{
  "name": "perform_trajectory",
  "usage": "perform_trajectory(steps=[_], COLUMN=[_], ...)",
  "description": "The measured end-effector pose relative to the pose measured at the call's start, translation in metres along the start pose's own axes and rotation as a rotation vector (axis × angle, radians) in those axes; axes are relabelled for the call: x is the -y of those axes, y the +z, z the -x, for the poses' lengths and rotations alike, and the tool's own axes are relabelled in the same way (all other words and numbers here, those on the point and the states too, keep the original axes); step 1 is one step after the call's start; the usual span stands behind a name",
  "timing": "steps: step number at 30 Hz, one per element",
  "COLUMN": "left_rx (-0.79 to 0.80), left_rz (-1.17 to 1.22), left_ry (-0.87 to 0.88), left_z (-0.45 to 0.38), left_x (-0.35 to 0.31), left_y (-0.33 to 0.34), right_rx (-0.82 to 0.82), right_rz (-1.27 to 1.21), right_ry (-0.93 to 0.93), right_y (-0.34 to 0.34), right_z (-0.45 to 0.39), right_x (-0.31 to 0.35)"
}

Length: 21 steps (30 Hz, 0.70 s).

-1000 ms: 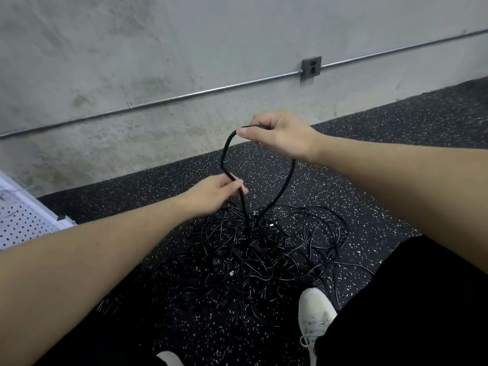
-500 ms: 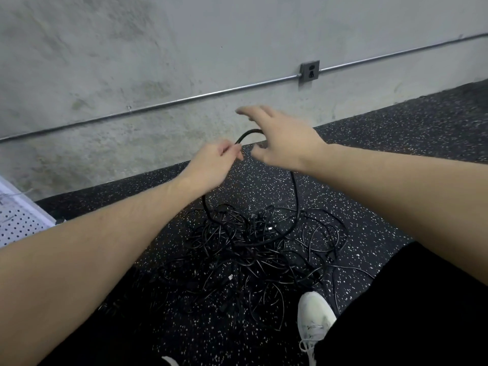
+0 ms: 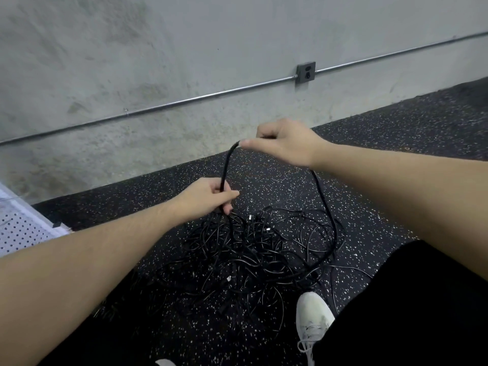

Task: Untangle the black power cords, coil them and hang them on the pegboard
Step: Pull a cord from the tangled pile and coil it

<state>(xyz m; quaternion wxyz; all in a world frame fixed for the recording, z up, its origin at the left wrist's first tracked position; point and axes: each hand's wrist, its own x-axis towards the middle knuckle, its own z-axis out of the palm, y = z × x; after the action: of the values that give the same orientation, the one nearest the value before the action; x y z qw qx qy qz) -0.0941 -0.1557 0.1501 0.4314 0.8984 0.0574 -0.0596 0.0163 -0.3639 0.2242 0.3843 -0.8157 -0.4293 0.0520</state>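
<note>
A heap of black power cords [image 3: 253, 249] lies tangled on the speckled black floor [image 3: 383, 159], just in front of the person's white shoe [image 3: 313, 320]. The pile is loose and sprawling, with no single direction to it; thin loops stray outward from it toward the shoe and toward the concrete wall [image 3: 158, 62]. A few small pale connector ends show among the strands, too small to tell apart.

One thicker cord [image 3: 225, 167] rises out of the heap. Its held stretch runs nearly upright, leaning slightly away from the pile toward the wall. The left hand [image 3: 208, 198], just above the far edge of the heap, has its fingers curled round the lower part of this stretch. The right hand [image 3: 285, 143], higher and farther from the heap, pinches the top of the bend between thumb and curled fingers. From that hand the cord continues behind the wrist and falls in a long arc down the heap's right side, curving back into the tangle near the shoe.

A white pegboard [image 3: 18, 233] lies well to the left of the heap at the frame's edge. On the wall beyond the heap a metal conduit [image 3: 184, 101] runs across to a grey outlet box [image 3: 305, 72].
</note>
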Motion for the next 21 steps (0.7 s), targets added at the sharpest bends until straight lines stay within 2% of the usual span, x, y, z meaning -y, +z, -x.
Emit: perform_trajectory(steps=[4, 6, 8, 10, 13, 16, 18, 20, 21], left_rx=[-0.018, -0.007, -0.031, -0.121, -0.264, -0.231, -0.177, -0.19, -0.211], left_rz=[0.121, 0.104, 0.004, -0.027, -0.042, 0.023, -0.011, -0.071, -0.081], left_ry=[-0.098, -0.111, -0.068, -0.034, 0.003, 0.039, 0.033, 0.066, 0.079], left_z=[0.0, 0.001, 0.001, 0.002, 0.0, -0.005, -0.007, -0.008, -0.007], left_x=[-0.007, -0.011, -0.01, -0.012, -0.026, -0.047, -0.055, -0.056, -0.056], left_y=[-0.002, 0.0, 0.0, 0.0, -0.005, -0.006, -0.004, -0.003, -0.003], right_rx=[-0.207, -0.272, -0.286, -0.262, -0.078, 0.103, 0.249, 0.385, 0.406], right_rz=[-0.158, -0.188, -0.093, 0.086, 0.305, 0.42, 0.266, -0.041, -0.109], right_ry=[0.024, 0.064, 0.126, 0.181, 0.188, 0.04, 0.032, 0.131, 0.175], right_y=[-0.005, -0.008, -0.01, -0.012, -0.015, -0.008, 0.001, 0.009, 0.011], right_z=[0.002, 0.0, -0.004, -0.006, -0.003, 0.0, 0.0, 0.003, 0.003], right_x=[-0.004, -0.005, -0.011, -0.019, -0.024, -0.009, 0.003, 0.017, 0.022])
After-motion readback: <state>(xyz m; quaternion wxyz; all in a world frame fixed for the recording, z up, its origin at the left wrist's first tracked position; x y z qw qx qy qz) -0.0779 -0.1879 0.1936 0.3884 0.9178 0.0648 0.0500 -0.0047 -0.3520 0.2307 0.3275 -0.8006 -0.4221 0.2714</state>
